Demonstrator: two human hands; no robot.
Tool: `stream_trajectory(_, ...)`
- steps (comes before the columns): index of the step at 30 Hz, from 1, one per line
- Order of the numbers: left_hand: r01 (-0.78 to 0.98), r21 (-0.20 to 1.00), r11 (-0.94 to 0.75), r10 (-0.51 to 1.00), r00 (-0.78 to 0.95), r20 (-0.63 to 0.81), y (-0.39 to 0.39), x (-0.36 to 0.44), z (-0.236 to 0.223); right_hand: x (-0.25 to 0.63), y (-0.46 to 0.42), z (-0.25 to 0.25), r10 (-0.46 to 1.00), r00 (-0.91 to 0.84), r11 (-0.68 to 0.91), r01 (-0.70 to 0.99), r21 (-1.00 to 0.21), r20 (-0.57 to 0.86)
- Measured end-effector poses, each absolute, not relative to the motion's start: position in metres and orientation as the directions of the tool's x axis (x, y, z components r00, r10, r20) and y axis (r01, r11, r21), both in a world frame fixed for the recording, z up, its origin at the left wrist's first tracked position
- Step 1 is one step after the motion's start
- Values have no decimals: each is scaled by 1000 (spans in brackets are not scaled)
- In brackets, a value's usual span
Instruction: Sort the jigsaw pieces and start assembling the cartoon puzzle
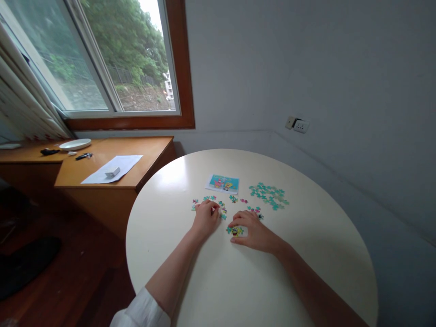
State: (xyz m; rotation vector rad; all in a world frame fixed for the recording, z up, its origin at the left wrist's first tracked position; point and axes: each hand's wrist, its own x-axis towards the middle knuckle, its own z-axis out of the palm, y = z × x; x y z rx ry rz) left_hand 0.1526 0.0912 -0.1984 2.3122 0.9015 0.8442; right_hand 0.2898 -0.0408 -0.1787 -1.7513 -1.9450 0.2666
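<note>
Several joined jigsaw puzzle pieces [235, 231] show a yellow cartoon face with a teal surround. My right hand [254, 231] arches around them, thumb at the near edge and fingers at the far edge, keeping them flat on the table. To the left, my left hand [206, 215] is closed in a pinch over loose puzzle pieces [223, 210]; what is between its fingertips is too small to make out. Pink and dark puzzle pieces [255, 210] lie just beyond my right knuckles, partly hidden by the hand.
A picture card [223, 183] with two cartoon figures lies past my hands on the round white table [238, 281]. Mostly teal puzzle pieces [270, 195] are spread to its right. A wooden desk [153, 156] at left bears paper [127, 163], a small white box [112, 172] and a white plate [75, 144].
</note>
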Motion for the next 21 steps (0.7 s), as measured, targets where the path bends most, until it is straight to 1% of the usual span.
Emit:
stream_trajectory(6,407,668,-623,744,573,345,93,153,-200,293,-42,-176,969,-34,150,865,-479,243)
stream_trajectory(12,399,681,-613,749,567,342,94,154,-201,297,-42,-174,972,32,86,875,-476,233)
stream_trajectory(15,404,685,-606,756,561,338,93,154,-201,297,-42,-175,971,35,84,875,-477,234)
stream_trajectory(18,406,687,-603,759,558,336,93,155,-200,299,-39,-181,957,57,94,865,-493,283)
stream_trajectory(21,413,685,-600,759,564,326,93,155,-199,309,-36,-187,905,176,57,852,-520,388)
